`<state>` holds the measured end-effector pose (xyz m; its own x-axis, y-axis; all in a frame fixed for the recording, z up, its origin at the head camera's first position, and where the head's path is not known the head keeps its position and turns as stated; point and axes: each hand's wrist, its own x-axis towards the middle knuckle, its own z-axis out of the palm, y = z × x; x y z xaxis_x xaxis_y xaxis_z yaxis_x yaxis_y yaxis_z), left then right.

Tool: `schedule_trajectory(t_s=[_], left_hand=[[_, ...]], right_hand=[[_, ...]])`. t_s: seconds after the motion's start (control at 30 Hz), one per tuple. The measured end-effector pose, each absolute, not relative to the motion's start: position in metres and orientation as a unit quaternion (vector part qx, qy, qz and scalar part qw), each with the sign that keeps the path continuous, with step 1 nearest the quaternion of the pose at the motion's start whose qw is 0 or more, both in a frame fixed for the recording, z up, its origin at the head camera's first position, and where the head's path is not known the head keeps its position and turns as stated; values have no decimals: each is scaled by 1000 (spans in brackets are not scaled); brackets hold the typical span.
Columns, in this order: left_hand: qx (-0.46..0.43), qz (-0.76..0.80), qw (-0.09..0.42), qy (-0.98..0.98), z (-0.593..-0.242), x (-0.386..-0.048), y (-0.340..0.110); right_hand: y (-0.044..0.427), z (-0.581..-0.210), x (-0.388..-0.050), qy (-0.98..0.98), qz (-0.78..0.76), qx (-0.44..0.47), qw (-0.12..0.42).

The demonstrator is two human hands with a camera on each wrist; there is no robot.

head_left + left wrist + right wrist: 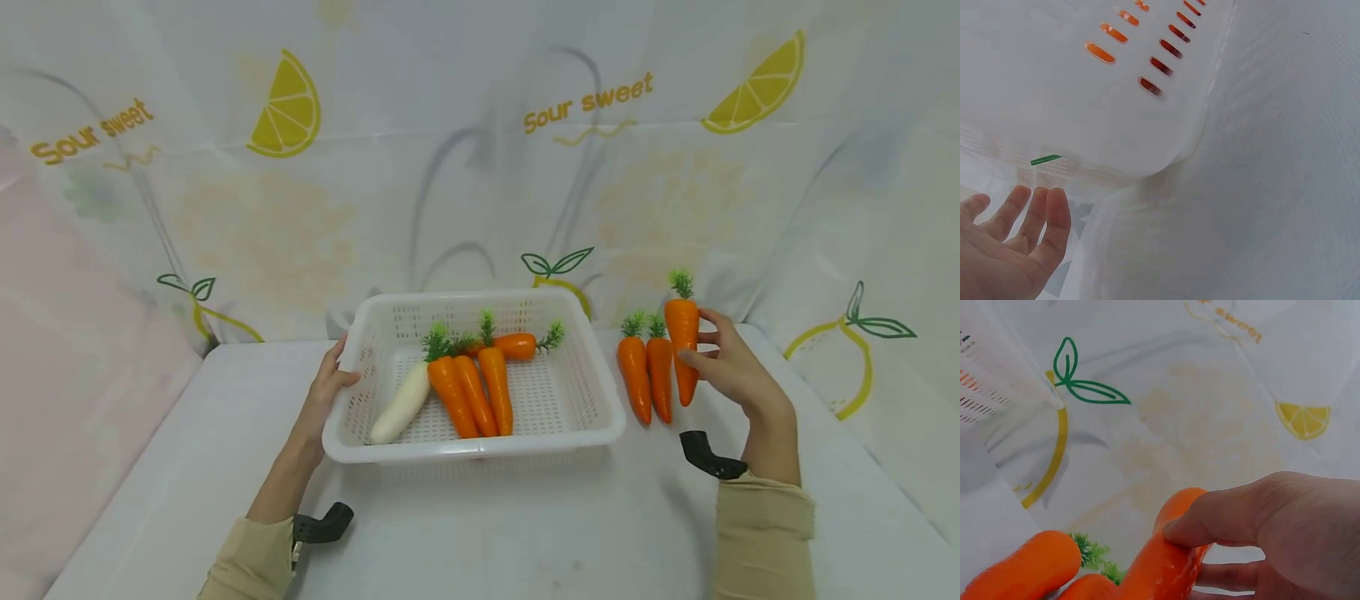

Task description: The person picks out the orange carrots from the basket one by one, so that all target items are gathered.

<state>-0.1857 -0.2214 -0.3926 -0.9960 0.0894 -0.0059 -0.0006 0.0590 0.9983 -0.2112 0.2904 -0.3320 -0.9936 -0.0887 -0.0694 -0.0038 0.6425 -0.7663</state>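
Note:
A white basket (pixel 480 450) holds a white radish (pixel 402 403) and several orange carrots (pixel 496 390) with green tops. At the basket's left wall, my left hand (pixel 324 390) has its fingers loosely extended against the outside; in the left wrist view this hand (pixel 1019 240) reaches to the basket's side (pixel 1085 119). My right hand (pixel 731 362) pinches a carrot (pixel 682 329) between thumb and fingers, leafy top up, right of the basket. The right wrist view shows the thumb of the hand (pixel 1272 531) across the held carrot (pixel 1163 569).
Two more carrots (pixel 634 379) (pixel 660 377) lie side by side on the white table (pixel 465 533), between the basket and the held carrot. A pale cloth (pixel 420 183) with lemon prints hangs behind the table.

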Motion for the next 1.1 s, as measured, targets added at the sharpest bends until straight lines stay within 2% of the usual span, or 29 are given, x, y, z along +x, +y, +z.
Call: schedule_trajectory(t_s=[0.4,0.7,1.1], left_hand=[[35,686,36,726,-392,-185,-221],[38,681,31,730,-393,-187,-222],[45,688,31,724,-393,-186,-221]], right_hand=[[305,-360,-221,909,-405,42,88],[310,-374,-226,911,-399,59,90],[307,-385,-229,899,-411,91,121]])
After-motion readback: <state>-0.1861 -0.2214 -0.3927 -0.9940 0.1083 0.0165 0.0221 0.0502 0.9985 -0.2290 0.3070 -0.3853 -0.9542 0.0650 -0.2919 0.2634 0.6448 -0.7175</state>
